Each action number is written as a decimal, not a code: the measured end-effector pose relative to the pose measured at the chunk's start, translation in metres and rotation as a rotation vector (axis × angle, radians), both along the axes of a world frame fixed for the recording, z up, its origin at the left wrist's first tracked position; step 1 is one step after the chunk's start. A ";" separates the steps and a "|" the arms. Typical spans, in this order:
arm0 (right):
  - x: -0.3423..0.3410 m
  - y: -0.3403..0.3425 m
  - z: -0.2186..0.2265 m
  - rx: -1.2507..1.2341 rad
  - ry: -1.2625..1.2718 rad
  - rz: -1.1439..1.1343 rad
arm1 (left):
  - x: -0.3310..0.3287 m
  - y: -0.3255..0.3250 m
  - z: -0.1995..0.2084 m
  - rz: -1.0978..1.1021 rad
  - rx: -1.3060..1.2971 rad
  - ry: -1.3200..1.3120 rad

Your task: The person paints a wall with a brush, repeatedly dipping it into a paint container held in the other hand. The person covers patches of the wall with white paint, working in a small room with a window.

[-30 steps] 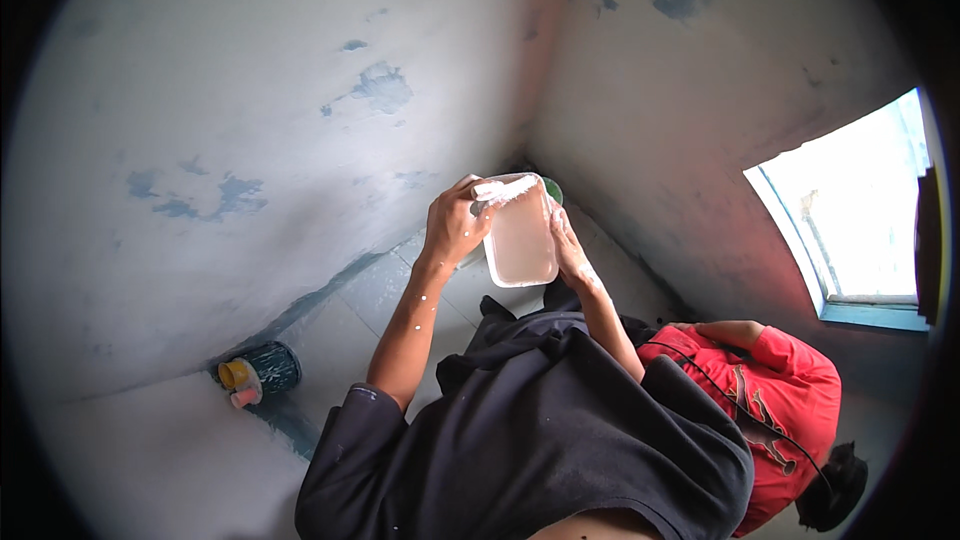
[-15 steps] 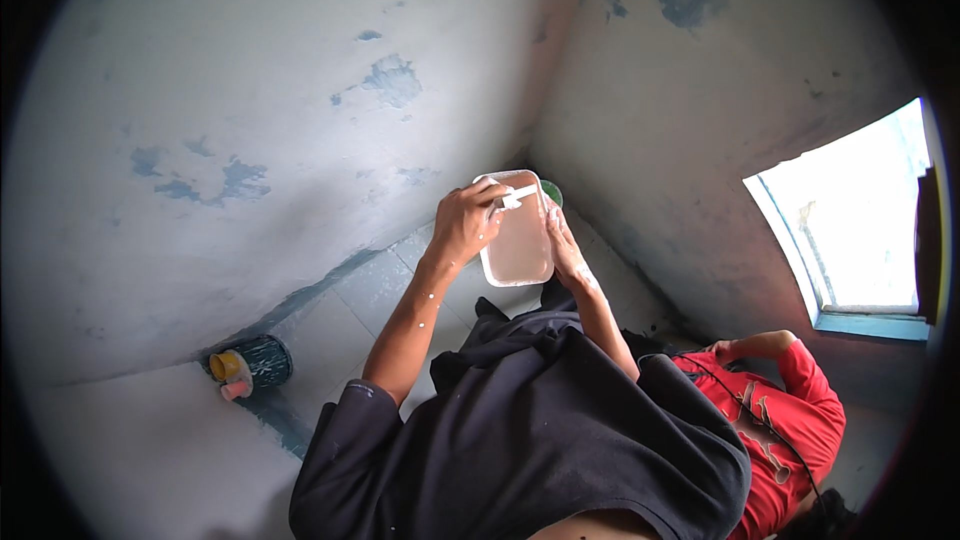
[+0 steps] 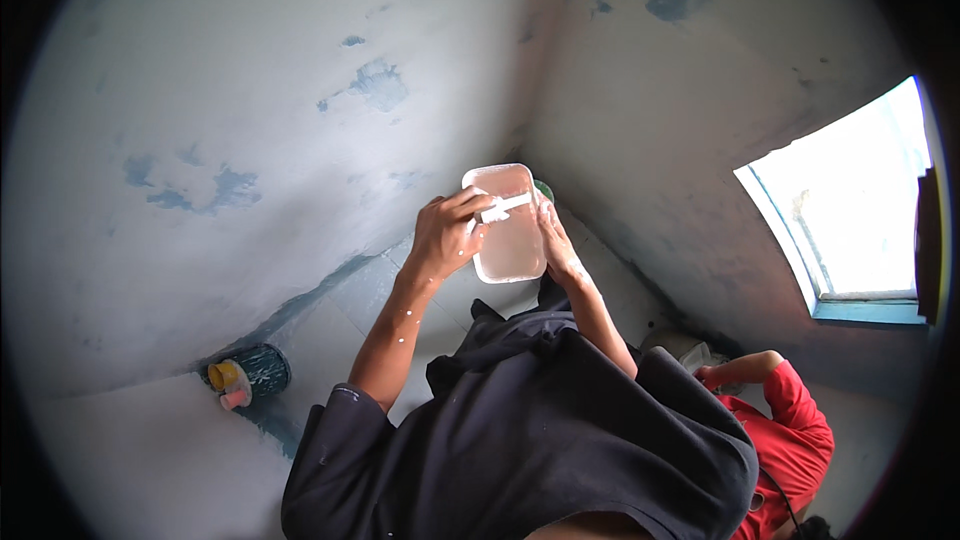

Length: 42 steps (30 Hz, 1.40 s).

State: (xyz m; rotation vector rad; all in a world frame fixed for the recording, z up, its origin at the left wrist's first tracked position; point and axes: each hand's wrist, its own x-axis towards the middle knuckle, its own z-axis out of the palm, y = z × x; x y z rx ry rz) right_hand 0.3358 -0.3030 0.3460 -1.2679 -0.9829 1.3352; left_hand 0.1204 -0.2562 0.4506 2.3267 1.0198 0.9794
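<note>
A shallow rectangular plastic container [image 3: 512, 255], pale pink with a white rim, is held up in front of my body. My right hand [image 3: 557, 243] grips it along its right side, fingers reaching up the edge. My left hand [image 3: 447, 233] is closed around a narrow white strip-like tool [image 3: 514, 203] coated in white paste, which lies across the upper part of the container. Its handle is hidden by my fingers, so its exact kind does not show. White specks dot both my forearms.
Patchy grey walls meet in a corner ahead. A green round thing [image 3: 543, 190] sits behind the container. On the left, a dark bucket [image 3: 268, 364] stands by a yellow cup [image 3: 222, 375]. At right are a person in a red shirt [image 3: 790, 440] and a bright window [image 3: 850, 210].
My left hand has shifted left and slightly down with the white-coated tool. The container has moved slightly left. The person in red leans lower at the right.
</note>
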 end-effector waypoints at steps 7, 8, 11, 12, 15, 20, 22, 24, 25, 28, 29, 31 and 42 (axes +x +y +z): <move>0.010 -0.004 0.004 0.021 0.029 0.088 | 0.003 0.001 0.007 0.031 0.088 0.003; 0.009 -0.004 0.002 -0.009 -0.007 0.066 | 0.003 0.000 0.007 0.056 0.090 0.014; 0.001 -0.011 0.006 -0.070 -0.054 0.024 | 0.003 -0.003 0.000 0.120 0.090 0.033; -0.002 -0.014 0.016 -0.071 -0.031 0.026 | 0.004 -0.002 -0.004 0.133 0.087 0.030; -0.003 -0.015 0.023 0.009 -0.018 0.001 | 0.005 -0.004 -0.008 0.137 0.122 -0.011; -0.007 0.003 0.012 0.011 -0.014 -0.007 | 0.004 -0.005 -0.004 0.108 0.141 0.025; -0.005 0.016 0.011 -0.061 0.051 0.024 | 0.002 -0.002 0.004 0.081 0.082 0.055; 0.000 0.029 0.011 -0.129 0.044 0.053 | 0.001 -0.003 0.008 0.083 0.022 0.097; 0.003 0.038 0.008 -0.139 -0.003 0.067 | 0.000 0.000 0.008 0.109 0.021 0.094; 0.016 0.060 -0.005 -0.174 -0.133 0.104 | 0.006 0.010 -0.003 0.190 0.013 0.059; 0.019 0.068 -0.003 -0.180 -0.177 0.121 | 0.007 0.015 -0.006 0.217 0.042 0.024; 0.026 0.072 -0.006 -0.209 -0.222 0.136 | 0.006 0.026 -0.008 0.260 0.105 -0.063; 0.078 0.109 -0.005 -0.344 -0.264 0.179 | 0.058 0.027 -0.030 0.766 -0.638 -0.950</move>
